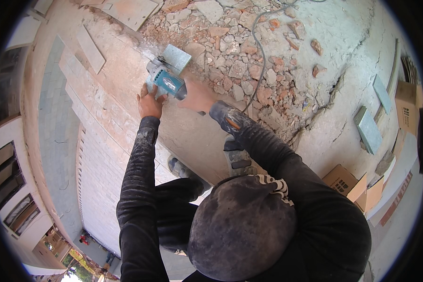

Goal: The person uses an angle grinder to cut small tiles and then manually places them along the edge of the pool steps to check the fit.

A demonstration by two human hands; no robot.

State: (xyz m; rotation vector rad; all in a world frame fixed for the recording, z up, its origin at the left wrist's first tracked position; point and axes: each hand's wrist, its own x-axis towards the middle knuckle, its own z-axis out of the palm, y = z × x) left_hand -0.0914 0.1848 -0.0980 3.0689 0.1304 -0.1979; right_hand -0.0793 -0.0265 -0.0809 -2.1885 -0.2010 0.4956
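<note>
So the angle grinder (170,83) is up ahead of the person, its teal body slanting between the two hands. The right hand (198,95) is wrapped around the dark rear end of it, and the left hand (149,103) is just beside its head on the other side, fingers spread wide at the near part of a grey-green tile (177,58). The tile lies flat on the ground under the tool, with its far corner poking out past the grinder.

Hard to make out: the disc is mostly a dark blur, with a puff of dust (150,50) coming off next to it. The grinder covers the middle of the tile, so I can't tell how deep any cut goes. Can't tell either how hard the left fingertips press. A dusty dark cap (242,228) blocks a big chunk of the lower view.

Around all that: a heap of broken rubble (239,61) sits just right of the tile, with a grey cord (262,51) snaking across it. Pale slabs (91,48) lie off to the left. Over on the far right there are more tiles (369,129) and cardboard boxes (405,105).
</note>
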